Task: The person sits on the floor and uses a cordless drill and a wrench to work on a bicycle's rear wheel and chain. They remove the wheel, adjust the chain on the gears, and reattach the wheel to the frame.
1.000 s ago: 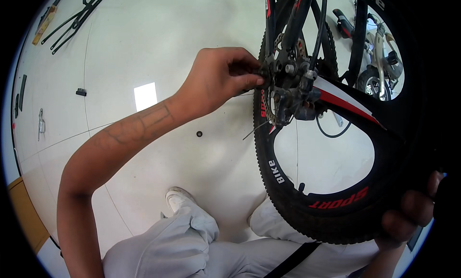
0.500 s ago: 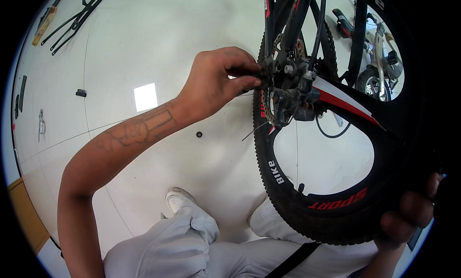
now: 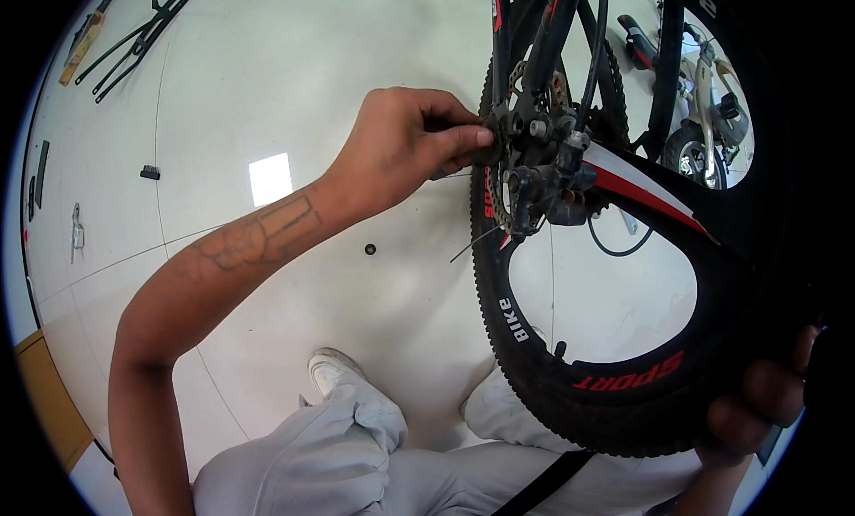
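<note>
A bicycle's rear wheel [image 3: 637, 360], black with red and white markings and a knobbly tyre [image 3: 552, 409], stands upright in front of me. My left hand [image 3: 414, 142] is closed at the hub, thumb and fingers pinching a small dark part I cannot make out on the axle's outer side. Right beside those fingers are the brake disc [image 3: 500, 209], the derailleur [image 3: 534, 191] and the black frame tubes [image 3: 543, 62]. A thin wire end [image 3: 472, 244] sticks out below the hub. My right hand [image 3: 766, 400], partly lost in shadow, has its fingers wrapped round the tyre at the lower right.
On the pale tiled floor lie a small black round piece [image 3: 370, 249], a black block [image 3: 150, 172], a metal bracket [image 3: 77, 227] and a black rack-like frame [image 3: 142, 44]. Beyond the wheel stands a light-coloured small-wheeled vehicle [image 3: 704, 115]. My shoe [image 3: 334, 369] is below.
My left thumb has shifted upward over the small part at the hub, and the fingers have curled under. The right hand keeps its place on the tyre.
</note>
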`<control>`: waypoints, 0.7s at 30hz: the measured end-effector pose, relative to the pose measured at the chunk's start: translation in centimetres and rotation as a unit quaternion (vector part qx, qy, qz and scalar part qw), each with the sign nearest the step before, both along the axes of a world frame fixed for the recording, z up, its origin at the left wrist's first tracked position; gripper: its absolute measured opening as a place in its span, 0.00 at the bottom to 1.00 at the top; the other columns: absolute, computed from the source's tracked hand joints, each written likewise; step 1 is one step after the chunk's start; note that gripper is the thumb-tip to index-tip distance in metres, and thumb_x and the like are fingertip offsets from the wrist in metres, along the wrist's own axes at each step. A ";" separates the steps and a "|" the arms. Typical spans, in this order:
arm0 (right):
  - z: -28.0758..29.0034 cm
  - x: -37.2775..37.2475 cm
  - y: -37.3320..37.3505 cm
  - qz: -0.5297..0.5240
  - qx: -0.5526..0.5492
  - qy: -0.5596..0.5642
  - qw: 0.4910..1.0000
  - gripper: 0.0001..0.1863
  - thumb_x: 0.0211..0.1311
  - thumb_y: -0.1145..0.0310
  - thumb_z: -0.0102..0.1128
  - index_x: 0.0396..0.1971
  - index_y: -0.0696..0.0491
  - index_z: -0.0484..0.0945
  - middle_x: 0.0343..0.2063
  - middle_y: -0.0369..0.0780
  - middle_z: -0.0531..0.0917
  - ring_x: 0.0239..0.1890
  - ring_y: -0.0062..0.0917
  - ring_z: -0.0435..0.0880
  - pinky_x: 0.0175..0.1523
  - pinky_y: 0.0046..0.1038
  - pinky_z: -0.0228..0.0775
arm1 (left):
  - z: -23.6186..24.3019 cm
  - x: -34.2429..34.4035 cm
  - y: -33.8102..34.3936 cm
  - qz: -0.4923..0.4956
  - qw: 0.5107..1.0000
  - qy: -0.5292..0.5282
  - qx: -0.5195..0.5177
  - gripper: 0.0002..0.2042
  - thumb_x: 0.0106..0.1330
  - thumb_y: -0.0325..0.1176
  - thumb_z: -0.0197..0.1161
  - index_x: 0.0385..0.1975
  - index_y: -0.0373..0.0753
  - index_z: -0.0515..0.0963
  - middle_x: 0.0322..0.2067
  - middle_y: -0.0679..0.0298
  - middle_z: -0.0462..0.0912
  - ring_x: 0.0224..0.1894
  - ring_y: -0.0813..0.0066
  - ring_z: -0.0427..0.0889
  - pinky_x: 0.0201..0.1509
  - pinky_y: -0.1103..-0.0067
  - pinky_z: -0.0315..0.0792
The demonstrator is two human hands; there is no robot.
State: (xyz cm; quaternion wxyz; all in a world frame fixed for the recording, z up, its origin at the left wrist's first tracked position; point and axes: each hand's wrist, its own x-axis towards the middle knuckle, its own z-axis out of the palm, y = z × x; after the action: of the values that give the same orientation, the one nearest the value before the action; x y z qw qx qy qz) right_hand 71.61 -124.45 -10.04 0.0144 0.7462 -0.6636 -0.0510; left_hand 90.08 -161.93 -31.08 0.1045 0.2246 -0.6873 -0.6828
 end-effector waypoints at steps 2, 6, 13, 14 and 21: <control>-0.4 -0.7 2.2 -0.043 -0.002 0.005 0.999 0.30 0.66 0.61 0.56 0.65 0.38 0.55 0.64 0.36 0.58 0.72 0.37 0.54 0.71 0.44 0.63 | 0.1 -0.1 0.0 0.002 1.000 -0.005 0.012 0.09 0.66 0.29 0.64 0.36 0.26 0.80 0.25 0.59 0.82 0.27 0.79 0.81 0.34 0.81 0.77; -0.1 0.9 -1.0 -0.019 -0.032 0.016 0.999 0.34 0.61 0.62 0.63 0.63 0.39 0.56 0.63 0.37 0.59 0.72 0.38 0.54 0.69 0.44 0.63 | 0.2 -0.6 0.1 0.007 1.000 -0.028 0.005 0.13 0.67 0.35 0.63 0.29 0.28 0.80 0.21 0.63 0.81 0.21 0.82 0.78 0.24 0.83 0.73; 0.0 0.6 -2.8 0.021 -0.042 0.023 0.999 0.36 0.57 0.62 0.66 0.63 0.39 0.56 0.63 0.37 0.59 0.72 0.39 0.54 0.69 0.44 0.63 | 0.2 -0.9 0.1 0.003 0.995 -0.093 0.031 0.22 0.72 0.45 0.55 0.23 0.30 0.77 0.17 0.63 0.78 0.19 0.79 0.77 0.23 0.81 0.71; 0.0 0.5 -2.9 0.026 -0.042 0.025 0.998 0.36 0.57 0.62 0.66 0.63 0.39 0.56 0.63 0.37 0.59 0.72 0.39 0.54 0.69 0.45 0.63 | 0.2 -0.9 0.0 0.000 0.995 -0.096 0.020 0.23 0.73 0.45 0.54 0.23 0.30 0.77 0.17 0.63 0.77 0.18 0.79 0.76 0.23 0.80 0.71; -0.2 1.4 -6.5 0.059 -0.050 0.037 0.996 0.39 0.53 0.62 0.69 0.63 0.39 0.56 0.63 0.38 0.60 0.71 0.40 0.54 0.69 0.45 0.62 | -0.1 -1.3 -0.5 -0.040 0.993 -0.111 -0.029 0.25 0.73 0.50 0.51 0.26 0.30 0.78 0.17 0.63 0.76 0.17 0.77 0.74 0.25 0.79 0.72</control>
State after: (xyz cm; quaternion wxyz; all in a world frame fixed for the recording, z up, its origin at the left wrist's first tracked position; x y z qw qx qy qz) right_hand 73.01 -130.96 -10.24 0.0794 0.7800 -0.6192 -0.0439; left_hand 88.77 -162.41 -31.20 0.0071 0.2683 -0.7228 -0.6368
